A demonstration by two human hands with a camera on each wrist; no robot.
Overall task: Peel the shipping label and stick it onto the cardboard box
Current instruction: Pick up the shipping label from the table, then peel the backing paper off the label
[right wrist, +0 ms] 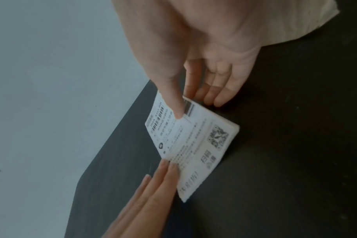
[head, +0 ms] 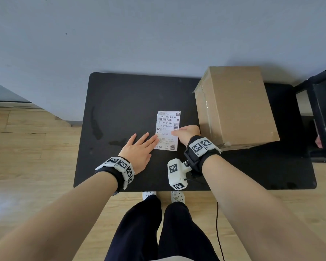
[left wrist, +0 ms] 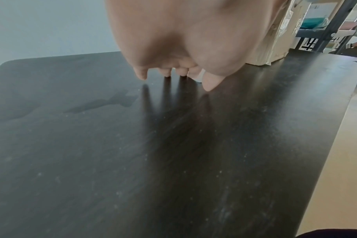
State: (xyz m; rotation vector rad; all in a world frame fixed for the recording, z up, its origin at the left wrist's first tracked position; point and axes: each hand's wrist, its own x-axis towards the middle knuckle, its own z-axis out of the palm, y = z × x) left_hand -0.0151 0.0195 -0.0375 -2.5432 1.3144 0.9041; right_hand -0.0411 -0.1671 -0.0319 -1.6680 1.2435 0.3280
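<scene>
A white shipping label (head: 167, 129), printed with barcodes and a QR code, lies flat on the black table (head: 130, 102). In the right wrist view the label (right wrist: 194, 145) looks like a thick pad. My left hand (head: 145, 142) lies flat with straight fingers, the fingertips (right wrist: 169, 167) touching the label's left edge. My right hand (head: 186, 133) is at the label's right edge. Its thumb (right wrist: 175, 103) presses on the printed face and its straight fingers (right wrist: 214, 93) rest just beside the edge. The brown cardboard box (head: 235, 106) stands to the right, close behind my right hand.
A grey wall runs along the table's far edge. A black metal shelf (head: 324, 113) stands right of the table. Damp smears (head: 96, 125) mark the table's left half. A cable (head: 217, 223) hangs from my right wrist over the wooden floor.
</scene>
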